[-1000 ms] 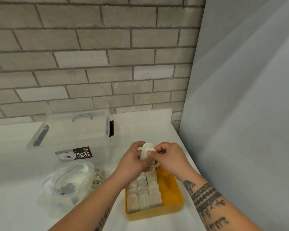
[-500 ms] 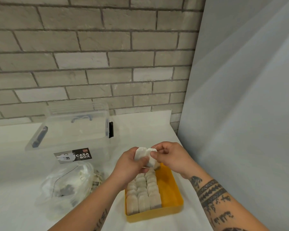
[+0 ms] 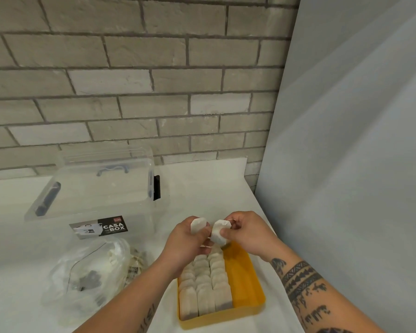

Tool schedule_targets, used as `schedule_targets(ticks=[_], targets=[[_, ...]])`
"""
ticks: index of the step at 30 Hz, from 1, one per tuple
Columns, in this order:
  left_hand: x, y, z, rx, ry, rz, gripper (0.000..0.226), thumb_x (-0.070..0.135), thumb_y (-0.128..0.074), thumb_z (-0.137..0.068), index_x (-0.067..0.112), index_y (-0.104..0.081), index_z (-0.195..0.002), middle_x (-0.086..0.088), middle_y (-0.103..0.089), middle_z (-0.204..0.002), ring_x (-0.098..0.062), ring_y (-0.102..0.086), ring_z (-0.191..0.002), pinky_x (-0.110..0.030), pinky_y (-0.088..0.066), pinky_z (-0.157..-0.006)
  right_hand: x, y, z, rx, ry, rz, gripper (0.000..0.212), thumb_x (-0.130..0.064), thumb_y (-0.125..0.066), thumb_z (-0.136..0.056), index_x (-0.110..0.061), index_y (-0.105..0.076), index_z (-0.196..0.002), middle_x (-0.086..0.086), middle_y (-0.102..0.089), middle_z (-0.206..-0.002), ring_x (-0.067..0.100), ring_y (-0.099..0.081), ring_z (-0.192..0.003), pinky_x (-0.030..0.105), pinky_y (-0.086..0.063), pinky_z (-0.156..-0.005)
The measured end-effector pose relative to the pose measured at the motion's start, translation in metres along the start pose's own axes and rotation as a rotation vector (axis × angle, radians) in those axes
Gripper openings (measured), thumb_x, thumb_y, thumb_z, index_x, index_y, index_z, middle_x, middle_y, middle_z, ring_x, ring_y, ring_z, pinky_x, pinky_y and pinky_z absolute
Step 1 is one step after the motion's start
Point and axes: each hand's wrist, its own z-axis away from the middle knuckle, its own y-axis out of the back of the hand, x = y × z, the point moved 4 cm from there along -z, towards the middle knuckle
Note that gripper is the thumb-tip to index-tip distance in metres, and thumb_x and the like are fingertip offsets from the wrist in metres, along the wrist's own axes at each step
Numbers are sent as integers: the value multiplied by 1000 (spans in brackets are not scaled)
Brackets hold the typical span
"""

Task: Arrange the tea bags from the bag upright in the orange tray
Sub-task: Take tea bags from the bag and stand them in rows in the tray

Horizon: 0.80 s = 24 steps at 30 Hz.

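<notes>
My left hand [image 3: 185, 239] pinches a tea bag [image 3: 198, 224] and my right hand [image 3: 247, 234] pinches a second tea bag [image 3: 219, 234], both roughly upright, just above the far end of the orange tray [image 3: 244, 280] at lower centre. Its bare strip lies right of the packed rows [image 3: 205, 287], nearer my right hand.

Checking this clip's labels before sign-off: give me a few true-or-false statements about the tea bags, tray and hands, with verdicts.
1. The left hand holds a tea bag and the right hand holds a second tea bag. True.
2. The orange tray is packed full. False: its right side is bare.
3. The rows of tea bags in the tray stand upright. True.
4. The clear plastic bag lies right of the tray. False: it lies left.
</notes>
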Motion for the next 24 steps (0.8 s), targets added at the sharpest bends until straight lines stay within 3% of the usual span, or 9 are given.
schedule_targets(ticks=[6,9,13,17,20,24], targets=[[-15,19,-10,165,-65,-157,9,23,-57,-101,27,-66,-99,0,-73,-84,-18,-69,-72,-33,-60,-59,24,20,-11,91,-37,42,4,-26,-71,-91,-27,-69,-94,-7,-69,-87,9,-62,-80,20,-44,-64],[-24,24,-13,216,-131,-258,11,27,-58,-101,35,-64,-97,8,-72,-81,-11,-69,-76,-34,-59,-65,36,22,-17,82,-46,133,4,-27,-68,-92,-26,-70,-95,-8,-68,-86,9,-62,-79,23,-50,-65],[-28,28,-12,311,-232,-404,5,27,-60,-100,29,-64,-102,14,-70,-86,0,-66,-79,-14,-46,-68,44,10,-21,26,-30,218,7,-27,-68,-92,-26,-71,-99,-8,-69,-93,7,-62,-83,19,-47,-65],[-31,35,-14,435,-237,-488,20,33,-67,-96,21,-66,-112,15,-64,-86,-1,-59,-74,-9,-38,-64,47,-11,-27,-32,-6,301,15,-34,-71,-90,-30,-73,-105,-11,-68,-96,6,-61,-85,18,-48,-71],[-40,41,-20,413,-167,-573,31,34,-73,-92,19,-67,-118,6,-65,-90,-1,-58,-73,-17,-40,-65,49,-21,-30,-44,6,357,17,-34,-71,-90,-27,-76,-105,-9,-72,-100,9,-64,-90,22,-52,-78],[-49,46,-25,401,-129,-643,28,23,-73,-92,19,-71,-119,0,-65,-105,-16,-61,-83,-25,-42,-76,53,-29,-33,-10,6,432,19,-37,-70,-88,-29,-77,-105,-7,-73,-102,12,-64,-92,26,-54,-82]])
